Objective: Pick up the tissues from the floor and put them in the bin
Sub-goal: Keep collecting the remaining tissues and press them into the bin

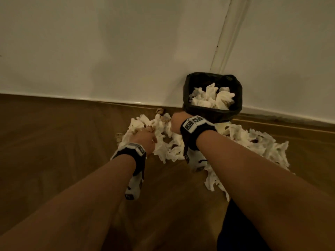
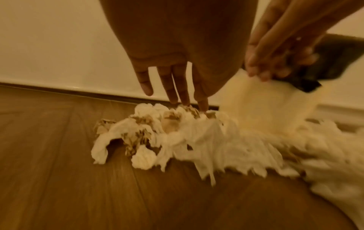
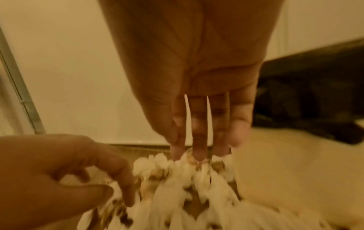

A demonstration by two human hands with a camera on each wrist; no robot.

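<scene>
Left hand (image 1: 145,140), right hand (image 1: 177,122): fingers extended, tips down on tissues (image 1: 168,142), nothing gripped. Pile runs left-right under both hands. Bin (image 1: 212,113) just beyond right hand, nearer it.

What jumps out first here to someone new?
The big heap of crumpled white tissues on the wooden floor, some stained brown. Both hands are down in it: left hand at its left edge, right hand nearer the wall. Just behind stands the black-lined bin, already holding tissues.
</scene>
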